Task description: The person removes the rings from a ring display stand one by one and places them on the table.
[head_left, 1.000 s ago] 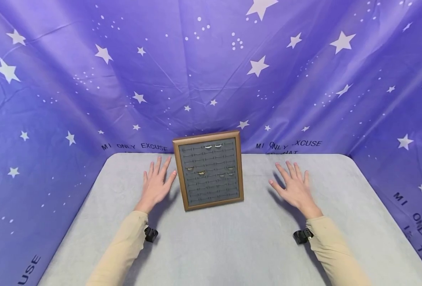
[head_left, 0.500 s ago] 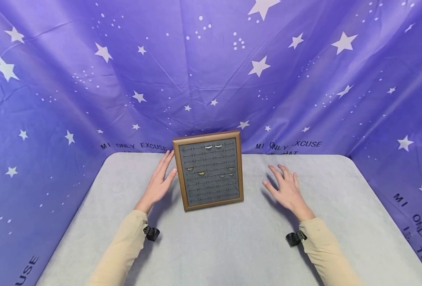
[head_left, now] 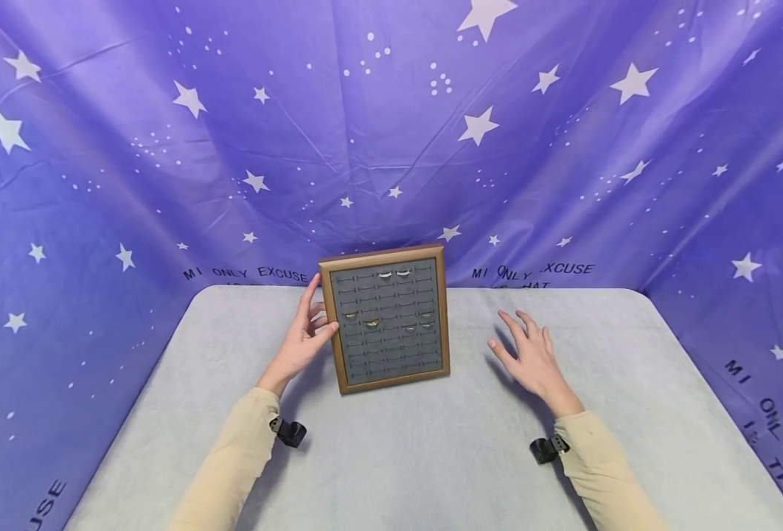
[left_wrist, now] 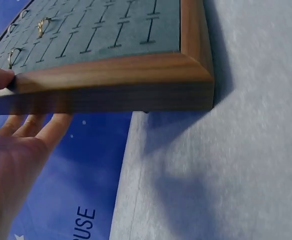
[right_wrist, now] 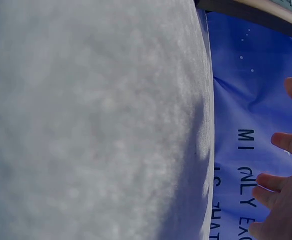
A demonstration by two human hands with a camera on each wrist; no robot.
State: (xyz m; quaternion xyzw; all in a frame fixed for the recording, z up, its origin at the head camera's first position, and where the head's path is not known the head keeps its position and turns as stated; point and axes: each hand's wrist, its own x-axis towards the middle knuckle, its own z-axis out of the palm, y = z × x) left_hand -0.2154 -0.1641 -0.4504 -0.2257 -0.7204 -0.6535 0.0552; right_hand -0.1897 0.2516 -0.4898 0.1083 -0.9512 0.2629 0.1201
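A wood-framed ring display board (head_left: pixel 391 385) leans upright near the table's back edge, its grey slotted panel facing me. Several rings sit in the slots, among them a gold ring (head_left: pixel 372 323) and a silver ring (head_left: pixel 402 273). My left hand (head_left: pixel 298 346) grips the board's left side, the thumb on the front of the frame and the fingers reaching behind it, as the left wrist view shows. To the right of the board, my right hand (head_left: pixel 531 361) hovers over the table with fingers spread and slightly bent, holding nothing and apart from the board.
A grey cloth-covered table (head_left: pixel 405 464) lies under both hands. Behind it and along both sides hangs a purple curtain (head_left: pixel 378 162) with white stars and printed words. A small black camera (head_left: pixel 288 431) is strapped at the left wrist, another black camera (head_left: pixel 547 448) at the right.
My left hand has moved right from beside the board and taken hold of its left edge. The right hand has shifted a little left, towards the board.
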